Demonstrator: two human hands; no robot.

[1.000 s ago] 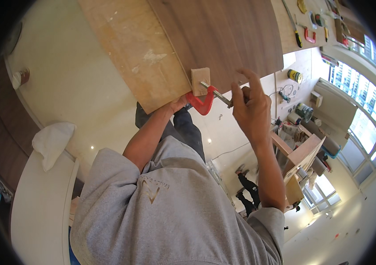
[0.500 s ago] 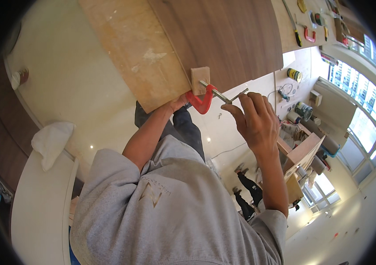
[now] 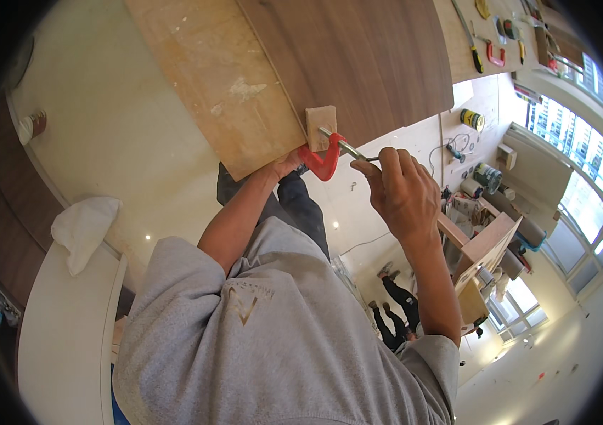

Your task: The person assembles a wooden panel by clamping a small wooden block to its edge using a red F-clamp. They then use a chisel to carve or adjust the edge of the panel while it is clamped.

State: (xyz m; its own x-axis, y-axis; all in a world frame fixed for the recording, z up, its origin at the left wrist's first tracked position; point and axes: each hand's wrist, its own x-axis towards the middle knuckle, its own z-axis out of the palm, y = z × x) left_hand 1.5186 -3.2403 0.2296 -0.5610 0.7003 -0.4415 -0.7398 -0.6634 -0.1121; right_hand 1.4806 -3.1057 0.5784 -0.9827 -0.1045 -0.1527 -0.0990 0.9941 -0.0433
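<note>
A red G-clamp (image 3: 326, 166) sits at the near edge of a dark brown wood-grain panel (image 3: 358, 64), which lies on a pale plywood sheet (image 3: 227, 92). Its steel screw bears on a small wooden block (image 3: 321, 122) on top of the panel. My left hand (image 3: 287, 164) grips the clamp's frame beside the plywood corner; its fingers are mostly hidden. At the outer end of the screw, my right hand (image 3: 404, 191) has thumb and fingers closed round the clamp's thin crossbar handle.
At the upper right, a bench holds a yellow-black handled tool (image 3: 476, 60) and another red clamp (image 3: 496, 55). A yellow-black can (image 3: 471, 120) stands beyond. Someone in dark trousers (image 3: 404, 301) is at the lower right. A white cloth (image 3: 85, 230) drapes over a pale curved surface at left.
My right hand has turned and drawn slightly down and left, and the crossbar handle has rotated with it. My left hand stays at the clamp.
</note>
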